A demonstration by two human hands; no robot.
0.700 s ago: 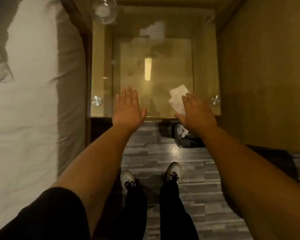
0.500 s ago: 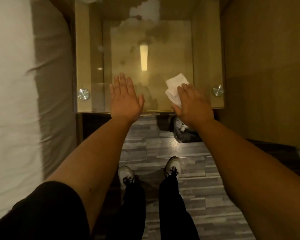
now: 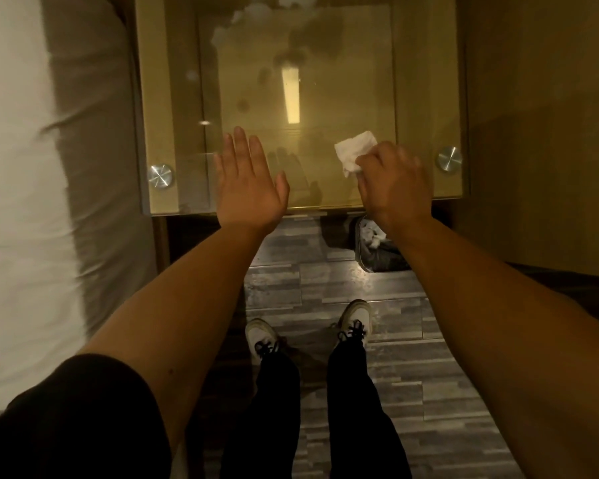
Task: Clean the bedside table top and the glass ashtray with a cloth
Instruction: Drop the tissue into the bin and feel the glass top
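Cloth pinched in my right hand; left hand flat, open; I'd sweep toward twelve o'clock, overlapping strokes across the glass table top.

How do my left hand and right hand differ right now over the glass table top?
The left hand is open and flat with fingers stretched and holds nothing; the right hand is curled, gripping the white cloth. The left hand sits near the middle of the front edge, the right hand nearer the right corner bolt. Both reach over the glass table top.
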